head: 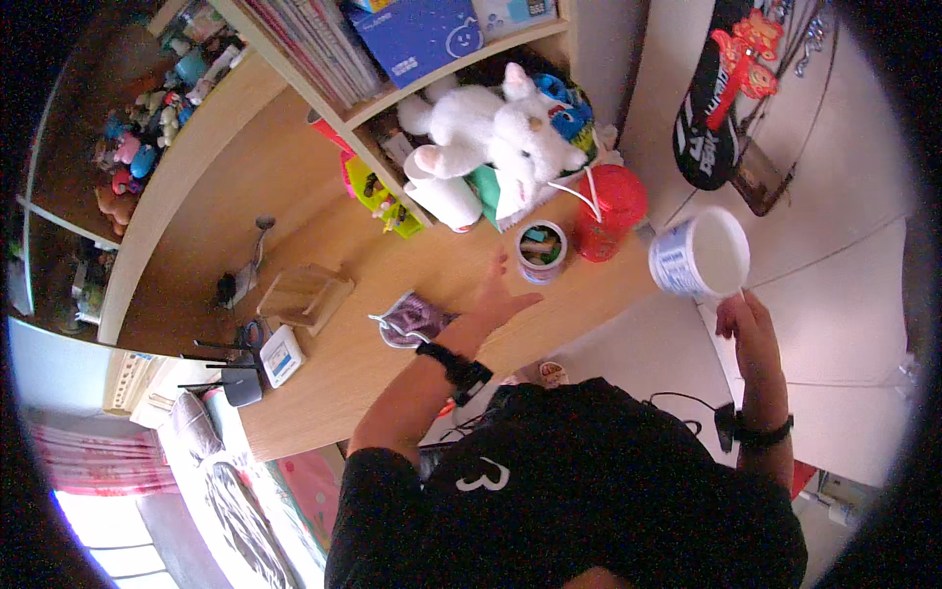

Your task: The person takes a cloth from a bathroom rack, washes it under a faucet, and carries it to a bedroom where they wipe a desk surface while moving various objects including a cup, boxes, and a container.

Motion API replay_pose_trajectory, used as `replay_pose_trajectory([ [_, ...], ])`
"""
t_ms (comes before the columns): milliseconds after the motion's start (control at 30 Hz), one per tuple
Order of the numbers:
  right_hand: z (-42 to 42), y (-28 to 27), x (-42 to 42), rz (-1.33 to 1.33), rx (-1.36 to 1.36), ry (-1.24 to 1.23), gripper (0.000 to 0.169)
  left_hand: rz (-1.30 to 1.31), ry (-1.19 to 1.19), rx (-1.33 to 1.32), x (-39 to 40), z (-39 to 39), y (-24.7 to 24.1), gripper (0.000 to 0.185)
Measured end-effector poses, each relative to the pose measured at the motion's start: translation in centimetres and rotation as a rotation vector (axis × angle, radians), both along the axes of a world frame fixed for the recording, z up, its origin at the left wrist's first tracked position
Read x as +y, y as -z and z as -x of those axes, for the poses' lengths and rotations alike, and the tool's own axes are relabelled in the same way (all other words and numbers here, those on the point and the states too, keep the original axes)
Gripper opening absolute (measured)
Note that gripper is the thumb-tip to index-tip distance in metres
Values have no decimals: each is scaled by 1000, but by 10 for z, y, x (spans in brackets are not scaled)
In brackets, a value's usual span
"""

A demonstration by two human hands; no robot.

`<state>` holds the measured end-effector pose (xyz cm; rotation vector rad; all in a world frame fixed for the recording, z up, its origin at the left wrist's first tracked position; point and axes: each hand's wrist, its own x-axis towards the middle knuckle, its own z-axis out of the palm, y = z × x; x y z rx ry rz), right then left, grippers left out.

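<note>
My right hand [743, 316] grips the rim of a white paper tub [673, 261] with blue print, held tilted on its side off the desk's right end. My left hand [500, 294] is spread over the wooden desk [390, 276], fingers apart and holding nothing. Just beyond its fingers stands a similar tub [541, 274] with small colourful pieces inside. A red container [611, 210] with a white cord is right of that tub. A purple patterned pouch [416, 318] with a light cord lies beside my left wrist.
White plush toys [478, 125] and a white roll [449, 199] fill the shelf end behind the tubs. A clear plastic holder [305, 294], a black router [241, 383] and a white device [281, 357] stand at the desk's left. A black racket bag [703, 132] hangs at the right.
</note>
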<state>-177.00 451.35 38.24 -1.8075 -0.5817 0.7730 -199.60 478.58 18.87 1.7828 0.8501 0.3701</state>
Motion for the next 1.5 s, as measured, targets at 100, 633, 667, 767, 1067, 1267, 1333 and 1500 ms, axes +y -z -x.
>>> replay_pose_trajectory([
  [100, 6, 20, -17, 60, 34, 69, 31, -3, 81, -239, 11, -29, 5, 94],
  [633, 27, 39, -64, 64, 98, 258, 32, -123, -3, -410, 40, -36, 7, 82],
  [667, 24, 38, -73, 63, 107, 266, 32, -297, -90, -252, 29, -32, -4, 86],
  [767, 11, 33, -102, 101, 78, 258, 31, -953, -248, -53, -17, -39, -45, 96],
  [1067, -28, 25, -210, 133, 35, 311, 32, -159, -166, -567, -71, -161, 10, 103],
  [1267, -33, 25, -281, 178, 17, 612, 33, -234, -247, -558, -52, -210, -13, 99],
  [1333, -17, 48, -298, 131, 6, 776, 33, -371, -190, -592, -46, -234, 4, 100],
  [1500, -18, 36, -325, 173, 103, 976, 35, 3, 189, -740, -81, -253, -27, 90],
])
